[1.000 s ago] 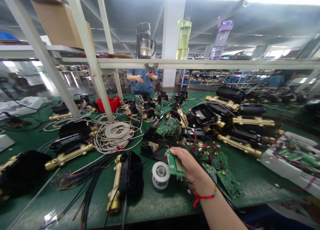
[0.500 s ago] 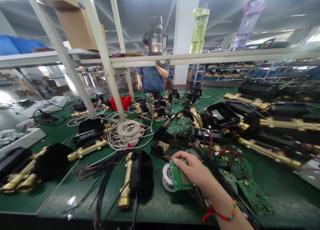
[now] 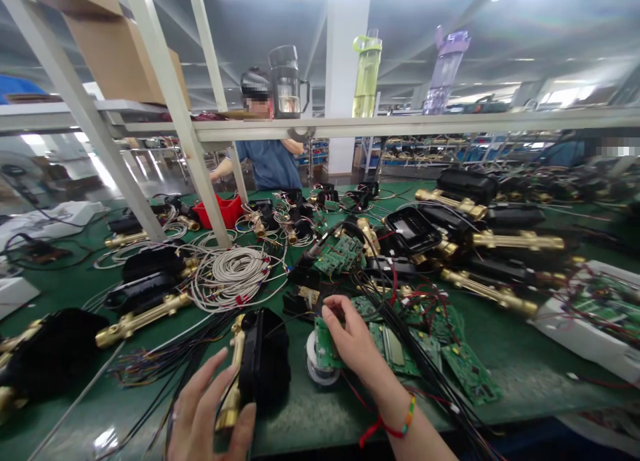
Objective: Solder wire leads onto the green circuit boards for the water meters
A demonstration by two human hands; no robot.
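My right hand point(image 3: 356, 341) is closed on a small green circuit board point(image 3: 324, 349) with red wires, held just above a spool of solder wire point(image 3: 317, 369) on the green bench mat point(image 3: 515, 354). My left hand point(image 3: 210, 414) has come in at the bottom edge, fingers spread, its thumb and fingers touching the near brass end point(image 3: 229, 407) of a black meter housing on a brass pipe body point(image 3: 263, 357). The left hand grips nothing.
Several more brass-and-black meter bodies point(image 3: 480, 241), a coil of grey cable point(image 3: 231, 274), loose green boards point(image 3: 465, 371) and a bundle of black wires point(image 3: 175, 361) cover the mat. A white tray point(image 3: 585, 327) sits right. A co-worker in a blue shirt point(image 3: 273, 164) stands opposite, behind a white frame point(image 3: 200, 161).
My left hand has entered from below and reached the brass end of the near meter. My right hand stays over the solder spool with the board; the view shifted slightly.
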